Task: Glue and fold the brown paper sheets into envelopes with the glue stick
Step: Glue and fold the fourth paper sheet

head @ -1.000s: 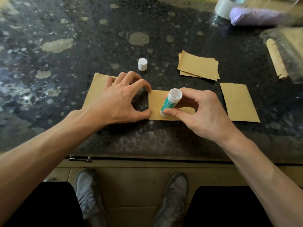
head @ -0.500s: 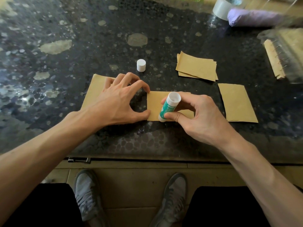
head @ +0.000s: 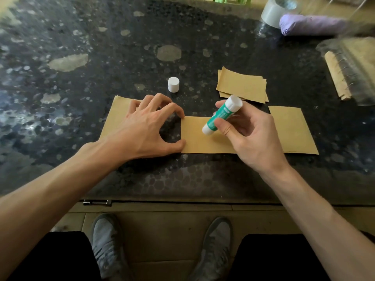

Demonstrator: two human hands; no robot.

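Change: the glue stick (head: 221, 116) no longer stands with its lower end at the near edge of the brown sheet (head: 198, 142). It now sits higher and tilted, upper end pointing far and right, lower end over the middle of the sheet. Contact with the paper cannot be confirmed.

Right hand (head: 249, 138): grip pinching the glue stick between thumb and fingers.

Left hand (head: 142, 128): grip spread, index fingertip and thumb tip remain at the left edge of the sheet, steadying it on the table (head: 121, 47).

The white cap (head: 173, 84) stands apart on the far side. A stack of sheets (head: 241, 84) lies far right; a folded piece (head: 294, 130) lies to the right of the sheet.

Assessment: the near-edge glue pass appears finished. Next is either another pass or the fold
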